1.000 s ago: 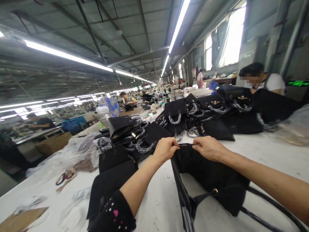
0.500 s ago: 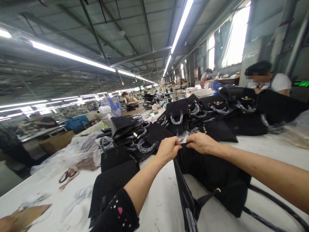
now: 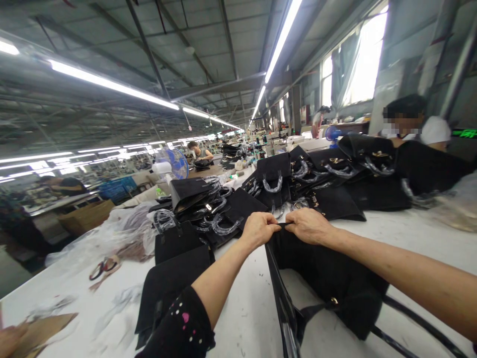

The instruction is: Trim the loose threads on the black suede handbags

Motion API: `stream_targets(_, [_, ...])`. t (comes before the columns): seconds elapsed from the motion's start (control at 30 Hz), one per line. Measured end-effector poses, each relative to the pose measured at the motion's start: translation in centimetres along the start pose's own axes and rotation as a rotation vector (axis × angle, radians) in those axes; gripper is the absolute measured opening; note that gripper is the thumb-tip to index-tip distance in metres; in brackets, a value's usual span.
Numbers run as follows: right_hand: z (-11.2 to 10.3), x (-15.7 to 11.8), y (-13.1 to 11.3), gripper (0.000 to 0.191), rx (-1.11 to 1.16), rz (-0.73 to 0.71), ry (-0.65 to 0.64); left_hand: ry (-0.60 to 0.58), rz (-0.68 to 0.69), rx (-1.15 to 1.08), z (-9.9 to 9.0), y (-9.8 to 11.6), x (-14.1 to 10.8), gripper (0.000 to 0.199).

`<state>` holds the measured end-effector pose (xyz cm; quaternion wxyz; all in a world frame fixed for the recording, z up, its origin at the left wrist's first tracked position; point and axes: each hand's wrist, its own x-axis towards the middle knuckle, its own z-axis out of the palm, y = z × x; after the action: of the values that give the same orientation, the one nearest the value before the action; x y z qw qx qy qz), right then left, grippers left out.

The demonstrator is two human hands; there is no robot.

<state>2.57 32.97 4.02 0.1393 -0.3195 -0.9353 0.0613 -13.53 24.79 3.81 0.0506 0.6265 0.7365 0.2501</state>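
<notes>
Both my hands pinch the far upper edge of a black handbag (image 3: 335, 273), close together. My left hand (image 3: 260, 229) has its fingers closed on the left part of that edge. On the right part, thumb and fingers of my right hand (image 3: 309, 224) are pressed together. The bag stretches toward me over the white table (image 3: 249, 308), and its dark straps trail at the lower right. A small gold fitting (image 3: 334, 301) shows on a strap. What lies between my fingertips is partly hidden.
Black handbags with plastic-wrapped handles pile up beyond my hands (image 3: 274, 171) and at left (image 3: 179, 278). Scissors (image 3: 103, 267), clear plastic (image 3: 108, 233) and brown card (image 3: 48, 333) lie left, where another person's hand (image 3: 11, 340) shows. A co-worker (image 3: 434, 127) is at the right.
My hands stay on the handbag's edge with almost no movement. The bag has shifted slightly toward me, and the co-worker's head at right has moved a little.
</notes>
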Motion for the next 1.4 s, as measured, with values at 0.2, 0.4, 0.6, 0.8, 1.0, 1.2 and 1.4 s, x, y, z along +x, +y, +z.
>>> stream_targets(0.2, [0.0,-0.1,0.2,0.022,-0.018,-0.009,-0.007,-0.063,0.137,0.037,-0.2,0.7,0.4,0.016])
stream_targets(0.4, [-0.2,-1.3,1.8,0.030,0.066,-0.059,-0.073,-0.044,0.192,0.124,0.1,1.1,0.6,0.016])
stream_targets(0.6, [-0.5,-2.4,3.6,0.042,0.214,-0.119,-0.147,-0.066,0.202,0.106,-0.1,1.5,0.3,0.014])
stream_targets(0.8, [-0.5,-1.2,2.2,0.023,-0.019,-0.030,-0.080,-0.037,0.235,0.151,0.1,1.4,0.2,0.013])
stream_targets(1.0, [0.1,0.0,0.3,0.032,-0.124,-0.048,-0.082,-0.069,0.225,0.082,0.0,0.1,0.6,0.018])
stream_targets(1.2, [-0.1,0.3,0.1,0.027,-0.179,-0.185,-0.132,-0.041,0.275,0.081,0.1,0.5,0.2,0.019])
stream_targets(1.4, [-0.2,-0.2,-0.8,0.040,-0.231,-0.181,-0.088,-0.082,0.056,-0.293,-1.1,-0.9,-0.7,0.048])
